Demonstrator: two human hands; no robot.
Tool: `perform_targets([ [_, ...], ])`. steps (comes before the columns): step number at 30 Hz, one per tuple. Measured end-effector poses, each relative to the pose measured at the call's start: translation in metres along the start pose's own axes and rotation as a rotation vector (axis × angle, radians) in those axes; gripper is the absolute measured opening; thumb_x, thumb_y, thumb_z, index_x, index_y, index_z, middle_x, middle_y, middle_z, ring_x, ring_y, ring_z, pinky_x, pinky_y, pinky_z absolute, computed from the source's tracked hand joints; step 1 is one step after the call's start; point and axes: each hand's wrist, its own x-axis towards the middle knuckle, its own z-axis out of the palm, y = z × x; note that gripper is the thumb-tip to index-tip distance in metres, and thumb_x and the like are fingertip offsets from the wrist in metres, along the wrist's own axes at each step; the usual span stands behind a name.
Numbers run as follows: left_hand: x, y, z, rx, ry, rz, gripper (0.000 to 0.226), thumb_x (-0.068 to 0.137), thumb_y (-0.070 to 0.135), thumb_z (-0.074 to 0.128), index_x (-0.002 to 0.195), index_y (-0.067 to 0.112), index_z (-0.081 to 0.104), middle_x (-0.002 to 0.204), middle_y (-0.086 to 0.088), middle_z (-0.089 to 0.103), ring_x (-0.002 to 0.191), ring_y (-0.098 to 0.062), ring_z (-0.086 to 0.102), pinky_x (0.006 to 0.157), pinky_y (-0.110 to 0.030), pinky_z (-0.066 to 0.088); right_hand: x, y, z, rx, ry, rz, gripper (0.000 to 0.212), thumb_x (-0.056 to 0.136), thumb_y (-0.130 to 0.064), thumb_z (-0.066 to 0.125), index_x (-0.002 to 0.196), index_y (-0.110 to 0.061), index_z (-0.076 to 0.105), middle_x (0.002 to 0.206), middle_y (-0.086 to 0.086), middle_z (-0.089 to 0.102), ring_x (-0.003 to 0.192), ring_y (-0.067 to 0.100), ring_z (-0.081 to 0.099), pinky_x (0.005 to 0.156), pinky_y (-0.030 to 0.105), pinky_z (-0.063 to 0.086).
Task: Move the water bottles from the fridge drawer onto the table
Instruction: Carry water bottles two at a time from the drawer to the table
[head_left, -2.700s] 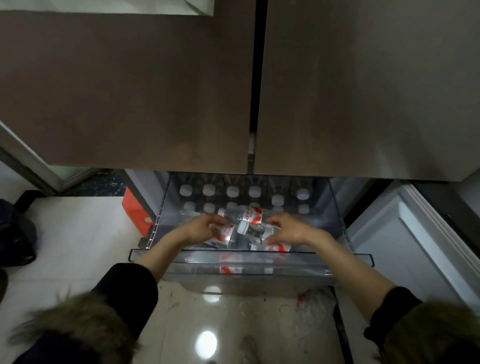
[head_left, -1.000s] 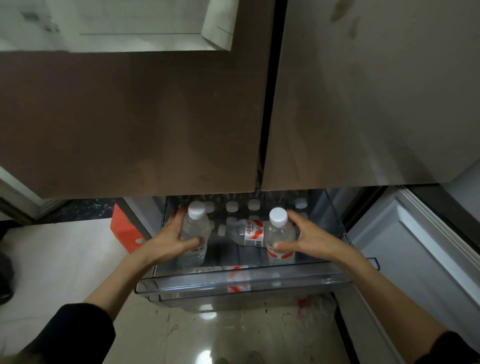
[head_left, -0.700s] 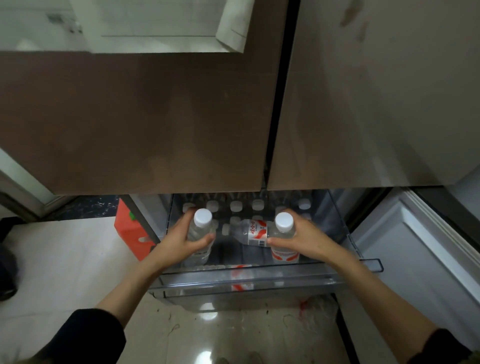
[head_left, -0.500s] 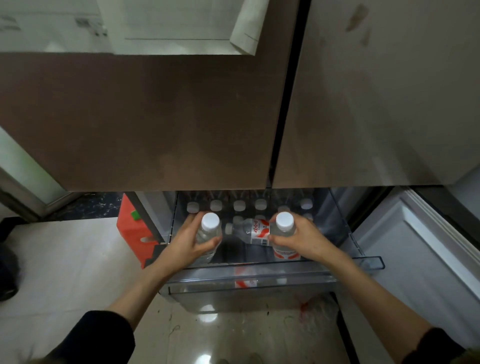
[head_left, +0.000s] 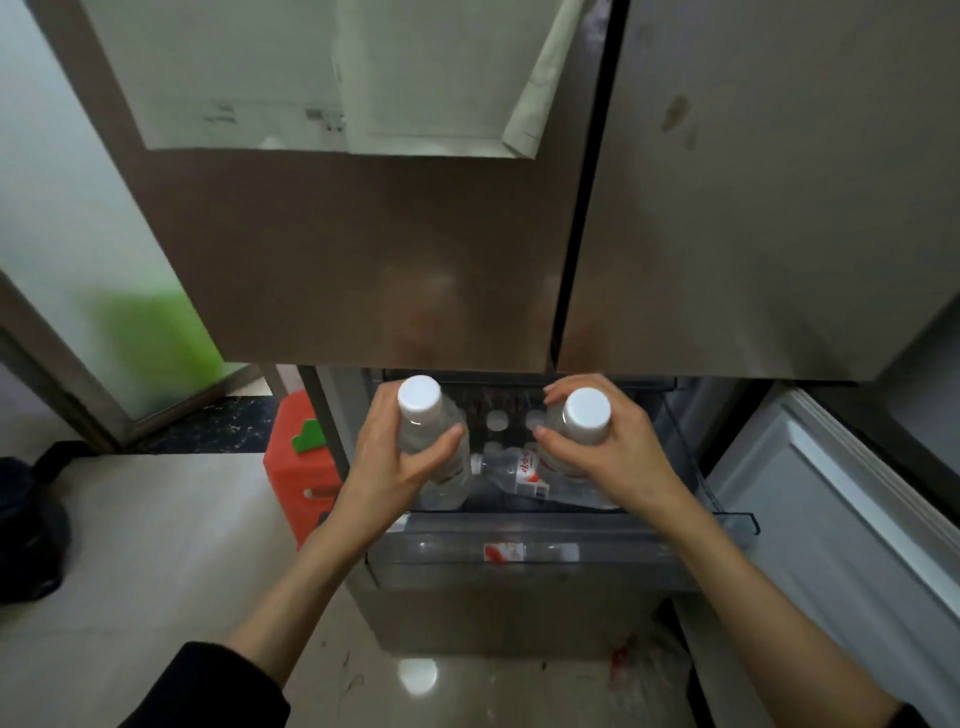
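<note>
Both arms reach forward over the open drawer (head_left: 561, 551). The left hand (head_left: 400, 457) grips one upright bottle (head_left: 434, 447), the right hand (head_left: 613, 452) another (head_left: 582, 421), thumbs inward. A third bottle (head_left: 519, 470) lies in the drawer between them.

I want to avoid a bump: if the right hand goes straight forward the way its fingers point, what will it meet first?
The right hand holds a clear white-capped bottle over the transparent drawer. Its fingers point toward the left hand and its bottle; these probably come first, though depth is unclear.
</note>
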Motion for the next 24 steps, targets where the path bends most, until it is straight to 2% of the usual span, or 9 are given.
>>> perform_targets([
  [2,-0.004,0.024,-0.008,-0.021,0.073,0.011,0.042,0.076,0.034,0.071,0.109,0.026,0.046,0.106,-0.004,0.057,0.094,-0.010,0.058,0.080,-0.018,0.050,-0.003,-0.022,-0.004,0.053,0.029,-0.100,0.024,0.072,-0.006,0.077,0.087,-0.016,0.061,0.098,0.003,0.062,0.087,0.007,0.060,0.075,0.013,0.049],
  [5,-0.017,0.061,-0.022,-0.108,0.201,0.007,0.032,0.081,0.027,0.064,0.108,0.021,0.048,0.101,-0.003,0.059,0.089,-0.011,0.060,0.073,-0.017,0.051,-0.009,-0.056,-0.011,0.140,0.056,-0.212,0.021,0.073,-0.007,0.076,0.086,-0.007,0.060,0.089,0.005,0.062,0.079,0.005,0.059,0.072,0.015,0.050],
  [8,-0.038,0.091,-0.035,-0.157,0.389,-0.015,0.027,0.085,0.019,0.062,0.109,0.018,0.049,0.095,0.006,0.059,0.085,0.000,0.060,0.071,-0.013,0.050,-0.021,-0.088,-0.014,0.254,0.051,-0.249,0.018,0.076,-0.009,0.073,0.086,-0.003,0.059,0.083,0.000,0.062,0.074,0.002,0.060,0.069,0.015,0.052],
  [11,-0.069,0.107,-0.046,-0.237,0.552,-0.070,0.015,0.086,0.020,0.060,0.100,0.021,0.055,0.090,0.009,0.059,0.075,0.009,0.059,0.068,-0.012,0.049,-0.040,-0.108,-0.004,0.331,0.025,-0.240,0.011,0.079,-0.009,0.069,0.079,-0.007,0.059,0.073,-0.006,0.061,0.066,-0.001,0.060,0.063,0.012,0.050],
  [13,-0.095,0.108,-0.057,-0.291,0.633,-0.133,0.007,0.087,0.022,0.058,0.093,0.024,0.057,0.088,0.008,0.061,0.072,0.009,0.060,0.064,-0.010,0.050,-0.055,-0.114,0.010,0.341,-0.038,-0.205,0.012,0.080,-0.011,0.069,0.076,-0.010,0.058,0.070,-0.006,0.061,0.063,0.000,0.058,0.059,0.012,0.049],
  [16,-0.141,0.102,-0.080,-0.310,0.747,-0.225,0.002,0.089,0.024,0.056,0.090,0.022,0.057,0.085,0.006,0.062,0.070,0.006,0.062,0.059,-0.009,0.049,-0.078,-0.119,0.042,0.291,-0.186,-0.161,0.014,0.079,-0.015,0.070,0.078,-0.005,0.061,0.072,0.000,0.063,0.063,0.005,0.059,0.060,0.019,0.050],
  [19,-0.194,0.094,-0.110,-0.286,0.857,-0.305,0.006,0.088,0.026,0.058,0.085,0.021,0.057,0.084,0.003,0.062,0.075,-0.005,0.061,0.067,-0.021,0.049,-0.104,-0.134,0.087,0.265,-0.351,-0.148,0.013,0.079,-0.019,0.071,0.076,-0.010,0.062,0.073,0.000,0.064,0.064,0.005,0.060,0.060,0.016,0.048],
  [22,-0.251,0.089,-0.151,-0.227,0.960,-0.368,0.003,0.087,0.024,0.059,0.086,0.023,0.056,0.083,0.005,0.062,0.069,0.003,0.059,0.067,-0.021,0.046,-0.133,-0.159,0.141,0.287,-0.491,-0.171,0.015,0.078,-0.016,0.072,0.072,-0.007,0.062,0.071,0.003,0.064,0.063,0.009,0.057,0.060,0.020,0.047],
  [24,-0.291,0.088,-0.183,-0.179,1.038,-0.394,0.003,0.087,0.024,0.059,0.086,0.025,0.056,0.084,0.008,0.061,0.066,0.007,0.058,0.066,-0.020,0.045,-0.157,-0.179,0.180,0.303,-0.580,-0.196,0.015,0.078,-0.014,0.072,0.072,-0.006,0.061,0.068,0.001,0.061,0.059,0.005,0.055,0.058,0.017,0.045],
])
